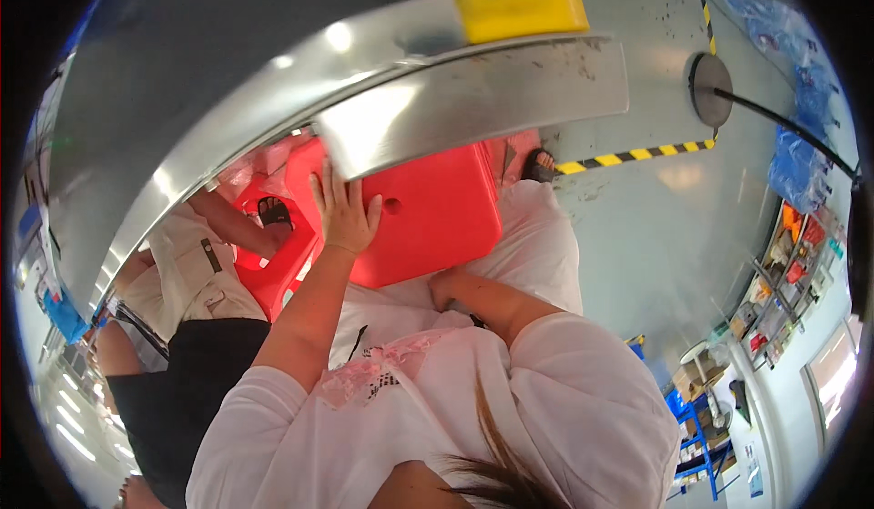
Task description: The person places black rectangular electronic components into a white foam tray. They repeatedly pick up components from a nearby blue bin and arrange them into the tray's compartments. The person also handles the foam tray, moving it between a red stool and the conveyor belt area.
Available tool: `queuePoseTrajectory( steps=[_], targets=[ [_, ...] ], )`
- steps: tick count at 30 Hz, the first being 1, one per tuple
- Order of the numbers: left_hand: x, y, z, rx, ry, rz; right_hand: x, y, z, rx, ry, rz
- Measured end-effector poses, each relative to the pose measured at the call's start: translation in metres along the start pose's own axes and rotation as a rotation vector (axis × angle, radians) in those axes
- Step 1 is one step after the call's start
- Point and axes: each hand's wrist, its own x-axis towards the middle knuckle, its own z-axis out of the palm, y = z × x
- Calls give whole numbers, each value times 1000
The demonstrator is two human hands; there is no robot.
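Observation:
My left hand (346, 213) rests with its fingers spread on the red plastic stool (437, 213), close to the left end of its seat. The fingertips come up near the lower edge of a shiny metal panel (473, 99). My right hand (444, 288) is down at my lap, just under the near edge of the stool. Its fingers are hidden, so what it holds, if anything, does not show. White trousers (537, 236) lie under and beside the stool.
To my left sits a person in dark shorts (200, 372) with a beige bag (205, 272), near another red stool (282, 263). Metal machine edging with a yellow block (523, 13) overhangs in front. Right: striped floor tape (637, 156), a round stand base (710, 90), shelves (783, 281).

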Motion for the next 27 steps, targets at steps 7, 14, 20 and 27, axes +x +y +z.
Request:
queuePoseTrajectory(
  steps=[7,14,20,27],
  targets=[
    [5,10,-15,-41,5,-57,-5,25,-13,-14,53,64],
    [4,10,-18,-5,160,-50,-11,37,-28,-93,210,139],
    [-9,25,-20,-128,155,-148,-67,38,-13,93,528,-22],
    [-148,26,-35,-315,113,176,-116,98,55,-347,1396,-109]
  ],
)
